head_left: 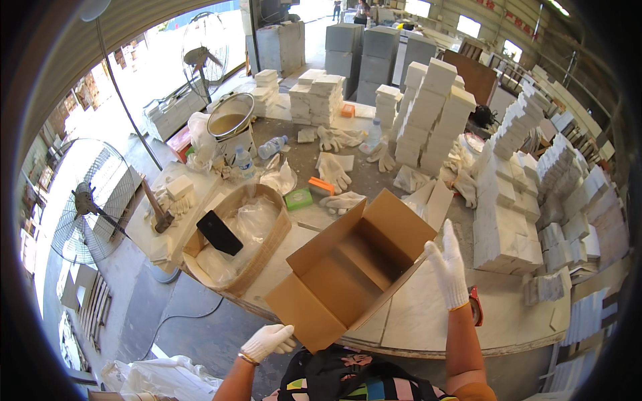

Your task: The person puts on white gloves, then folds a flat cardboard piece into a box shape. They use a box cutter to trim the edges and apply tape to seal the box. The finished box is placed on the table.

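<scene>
An open, empty cardboard box [341, 271] sits tilted at the near edge of the worktable, its flaps spread. My left hand [269, 342], in a white glove, is closed with thumb and fingers at the corner of the box's near-left flap. At the box's right side is my gloved right hand [447, 267], fingers stretched out and thumb apart, beside its upper edge. A red tape dispenser or similar red tool [475, 306] lies partly hidden behind my right wrist.
An oval tray [284, 234] holds clear plastic and a black phone [219, 232]. A hammer [157, 210] lies at left. Stacks of white stone tiles [428, 113] line the back and right [508, 214]. Loose gloves [334, 172], bottles [273, 146] and a bucket [234, 137] stand beyond.
</scene>
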`<state>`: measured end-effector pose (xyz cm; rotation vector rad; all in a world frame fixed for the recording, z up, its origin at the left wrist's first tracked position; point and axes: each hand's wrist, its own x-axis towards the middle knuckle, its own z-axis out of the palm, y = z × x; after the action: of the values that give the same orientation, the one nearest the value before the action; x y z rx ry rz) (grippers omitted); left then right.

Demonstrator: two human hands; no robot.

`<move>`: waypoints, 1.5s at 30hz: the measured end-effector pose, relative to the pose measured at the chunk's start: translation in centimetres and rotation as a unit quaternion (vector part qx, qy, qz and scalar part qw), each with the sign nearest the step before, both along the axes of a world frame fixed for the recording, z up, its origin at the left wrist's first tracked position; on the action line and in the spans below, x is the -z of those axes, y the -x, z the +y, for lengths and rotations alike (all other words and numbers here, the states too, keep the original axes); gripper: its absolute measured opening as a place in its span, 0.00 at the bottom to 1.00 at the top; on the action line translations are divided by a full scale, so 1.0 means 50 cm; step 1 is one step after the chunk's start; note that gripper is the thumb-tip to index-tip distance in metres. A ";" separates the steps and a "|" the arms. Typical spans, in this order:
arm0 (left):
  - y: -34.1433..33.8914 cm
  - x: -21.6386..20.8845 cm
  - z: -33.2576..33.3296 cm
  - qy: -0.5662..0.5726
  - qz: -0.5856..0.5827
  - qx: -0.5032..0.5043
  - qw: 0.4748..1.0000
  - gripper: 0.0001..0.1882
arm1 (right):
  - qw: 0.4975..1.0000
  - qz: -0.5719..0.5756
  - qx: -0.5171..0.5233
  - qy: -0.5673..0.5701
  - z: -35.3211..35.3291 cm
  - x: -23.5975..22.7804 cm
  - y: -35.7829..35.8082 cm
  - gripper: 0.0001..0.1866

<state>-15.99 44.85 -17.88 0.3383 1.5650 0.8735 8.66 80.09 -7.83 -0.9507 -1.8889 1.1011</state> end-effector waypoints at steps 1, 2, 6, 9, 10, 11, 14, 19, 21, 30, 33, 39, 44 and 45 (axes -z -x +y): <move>0.022 -0.031 -0.003 0.046 0.099 0.035 0.993 0.26 | 0.998 -0.047 -0.026 0.016 -0.029 0.001 0.004 0.47; 0.042 -0.104 0.016 0.051 0.208 0.045 0.976 0.23 | 0.998 -0.051 -0.014 0.025 -0.054 0.016 0.003 0.49; 0.093 -0.265 0.107 -0.177 0.521 -0.066 0.833 0.16 | 0.998 -0.007 0.004 0.066 -0.103 0.063 0.018 0.55; 0.100 -0.301 0.231 -0.257 0.629 0.009 0.734 0.20 | 0.991 0.061 0.015 0.120 -0.125 0.057 0.035 0.56; 0.106 -0.287 0.277 -0.277 0.648 0.036 0.708 0.23 | 0.987 0.081 0.022 0.134 -0.131 0.048 0.036 0.57; 0.109 -0.269 0.317 -0.254 0.650 0.063 0.714 0.25 | 0.982 0.060 0.040 0.175 -0.137 0.038 0.033 0.56; 0.143 -0.214 0.404 -0.177 0.581 0.207 0.767 0.27 | 0.956 0.016 0.065 0.284 -0.158 0.022 0.028 0.52; 0.181 -0.163 0.446 -0.204 0.522 0.303 0.771 0.27 | 0.916 0.047 0.041 0.395 -0.179 0.055 0.019 0.39; 0.202 -0.164 0.448 -0.210 0.465 0.296 0.808 0.27 | 0.922 0.123 -0.002 0.368 -0.158 0.089 -0.003 0.25; 0.320 -0.012 0.350 -0.083 0.170 0.138 0.972 0.26 | 0.831 0.308 0.068 0.459 -0.124 0.203 -0.107 0.21; 0.301 -0.020 0.339 -0.096 0.326 0.161 0.927 0.30 | 0.804 0.312 0.041 0.505 -0.128 0.303 -0.117 0.21; 0.290 -0.068 0.308 -0.200 0.441 0.069 0.872 0.24 | 0.834 0.238 0.012 0.498 -0.139 0.334 -0.078 0.20; 0.338 -0.100 0.258 -0.161 0.522 0.045 0.836 0.21 | 0.868 0.181 -0.021 0.461 -0.122 0.256 0.030 0.18; 0.352 -0.102 0.256 -0.148 0.531 0.049 0.833 0.21 | 0.874 0.180 -0.026 0.451 -0.120 0.258 0.044 0.18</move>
<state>-33.58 57.64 -12.79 1.2871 2.3807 0.8853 6.47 74.09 -20.75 -1.0582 -1.0537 2.1038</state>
